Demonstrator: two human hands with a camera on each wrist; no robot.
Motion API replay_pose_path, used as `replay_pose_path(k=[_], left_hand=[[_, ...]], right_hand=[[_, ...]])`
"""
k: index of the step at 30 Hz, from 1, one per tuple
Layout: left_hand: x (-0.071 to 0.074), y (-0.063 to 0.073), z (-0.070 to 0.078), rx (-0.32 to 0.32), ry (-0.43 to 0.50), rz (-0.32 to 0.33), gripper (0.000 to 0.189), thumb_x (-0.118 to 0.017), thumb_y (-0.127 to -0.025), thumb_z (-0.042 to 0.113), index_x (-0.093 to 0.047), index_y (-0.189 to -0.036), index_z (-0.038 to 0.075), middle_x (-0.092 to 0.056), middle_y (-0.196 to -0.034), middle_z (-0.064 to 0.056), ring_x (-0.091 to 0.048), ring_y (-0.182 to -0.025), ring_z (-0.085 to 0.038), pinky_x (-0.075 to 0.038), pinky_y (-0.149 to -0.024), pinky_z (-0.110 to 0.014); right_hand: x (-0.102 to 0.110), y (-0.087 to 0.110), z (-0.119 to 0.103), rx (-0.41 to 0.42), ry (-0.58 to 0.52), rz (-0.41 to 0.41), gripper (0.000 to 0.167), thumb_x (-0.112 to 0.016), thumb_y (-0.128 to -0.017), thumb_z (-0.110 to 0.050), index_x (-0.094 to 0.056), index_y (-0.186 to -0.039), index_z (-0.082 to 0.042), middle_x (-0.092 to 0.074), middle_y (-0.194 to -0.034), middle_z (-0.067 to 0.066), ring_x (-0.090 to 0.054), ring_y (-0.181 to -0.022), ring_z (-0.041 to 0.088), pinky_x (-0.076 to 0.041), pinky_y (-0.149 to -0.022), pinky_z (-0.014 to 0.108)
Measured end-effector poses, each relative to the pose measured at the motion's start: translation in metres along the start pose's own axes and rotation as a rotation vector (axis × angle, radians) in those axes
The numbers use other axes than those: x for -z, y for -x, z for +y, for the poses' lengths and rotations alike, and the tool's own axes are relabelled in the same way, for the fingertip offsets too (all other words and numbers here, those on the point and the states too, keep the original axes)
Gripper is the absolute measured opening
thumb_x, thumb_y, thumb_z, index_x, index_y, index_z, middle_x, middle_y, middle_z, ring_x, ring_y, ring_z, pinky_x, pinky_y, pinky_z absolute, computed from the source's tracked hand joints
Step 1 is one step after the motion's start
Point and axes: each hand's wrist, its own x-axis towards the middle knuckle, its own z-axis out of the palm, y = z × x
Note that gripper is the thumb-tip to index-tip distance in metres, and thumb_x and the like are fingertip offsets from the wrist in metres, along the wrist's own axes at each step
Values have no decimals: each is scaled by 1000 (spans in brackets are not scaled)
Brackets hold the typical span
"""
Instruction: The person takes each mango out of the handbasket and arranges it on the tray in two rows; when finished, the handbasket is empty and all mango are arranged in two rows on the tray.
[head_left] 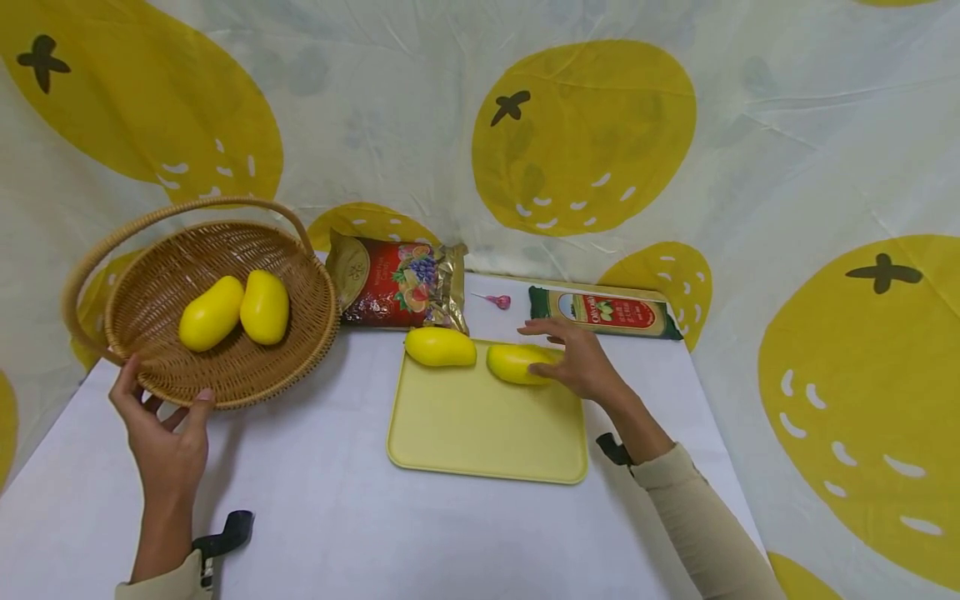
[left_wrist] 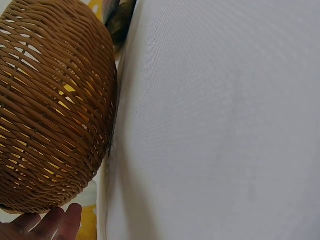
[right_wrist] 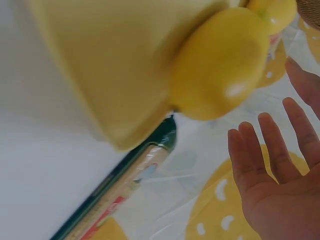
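My left hand (head_left: 167, 437) holds the near rim of a wicker basket (head_left: 300, 358), thumb at the rim and fingers at its left side. The basket tilts toward me, and inside it lie two yellow mangoes (head_left: 212, 314). In the left wrist view, fingertips (left_wrist: 68, 220) meet the woven underside. Over the right side of a pale yellow tray (head_left: 487, 433), my right hand (head_left: 581, 362) hovers around a mango (head_left: 510, 364) with fingers spread. The right wrist view shows those fingers apart from that mango (right_wrist: 220, 65). Another mango (head_left: 440, 347) lies at the tray's far left corner.
Behind the tray stands a red and gold candy bag (head_left: 397, 283). A small pink lollipop-like thing (head_left: 497, 301) lies to its right. Farther right is a green and red Olivoilà packet (head_left: 611, 312). A fruit-printed cloth (head_left: 420, 108) hangs behind the white table (head_left: 315, 500).
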Motion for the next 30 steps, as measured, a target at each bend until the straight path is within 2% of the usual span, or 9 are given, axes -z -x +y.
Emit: replay_pose_path(k=[3,10,17,25,30], left_hand=[[0,0,0,-6,3,0,85,-69,-98,9,-21,-166,30,-35,-166,0,-46,-141,-20,-48,-102,-19],[0,-1,1,-8,11,5,86,-69,-98,7,-21,-165,30,-35,-166,0,-47,-140,-20,-49,-99,-17],[0,0,2,-3,4,5,86,-69,-98,8,-21,-166,31,-35,-167,0,-46,-141,-20,-49,-104,-20],[0,0,1,-15,-1,4,86,-69,-98,8,-21,-166,30,-35,-166,1,-46,-140,-20,-49,-103,-20],[0,0,0,-6,1,6,86,-69,-98,9,-21,-166,31,-35,-167,0,-46,-140,-20,-49,-103,-20]], right_hand=[[2,1,-16,22,9,28,56,-90,-85,-12,-72,-138,-22,-64,-147,3,-58,-138,29,-52,-113,53],[-3,-1,-56,181,-2,107,56,-92,-83,-14,-73,-135,-21,-69,-140,0,-60,-133,26,-56,-107,50],[-16,-12,-94,317,-79,124,55,-92,-84,-16,-73,-135,-19,-69,-141,-1,-59,-135,21,-57,-106,47],[-36,-28,-133,401,-219,139,57,-92,-84,-18,-71,-138,-15,-70,-140,0,-61,-131,17,-58,-105,40],[-51,-36,-154,421,-269,137,60,-93,-83,-19,-70,-139,-14,-69,-142,0,-64,-127,16,-58,-103,34]])
